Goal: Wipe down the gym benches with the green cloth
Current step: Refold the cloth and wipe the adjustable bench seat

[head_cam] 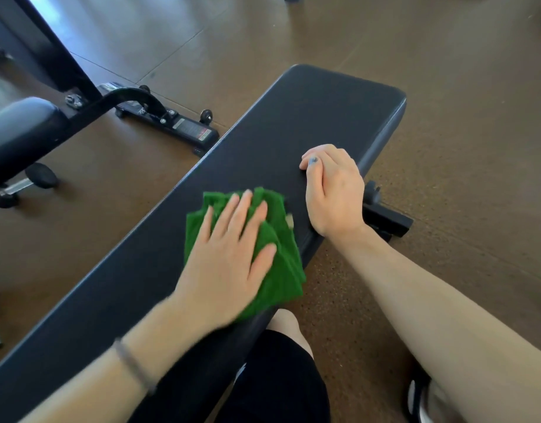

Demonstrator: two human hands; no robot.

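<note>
A long black padded gym bench (pixel 293 129) runs from the lower left to the upper right of the head view. A folded green cloth (pixel 281 257) lies on its near edge. My left hand (pixel 229 257) presses flat on the cloth, fingers spread, and looks blurred. My right hand (pixel 333 187) rests on the bench's right edge beyond the cloth, fingers curled over the side, holding nothing else.
Another bench with a dark padded seat (pixel 18 129) and black frame (pixel 168 117) stands to the left on the brown floor (pixel 461 148). A black foot bar (pixel 385 218) sticks out under the right edge. My knee (pixel 284 325) and shoe (pixel 419 398) are close below.
</note>
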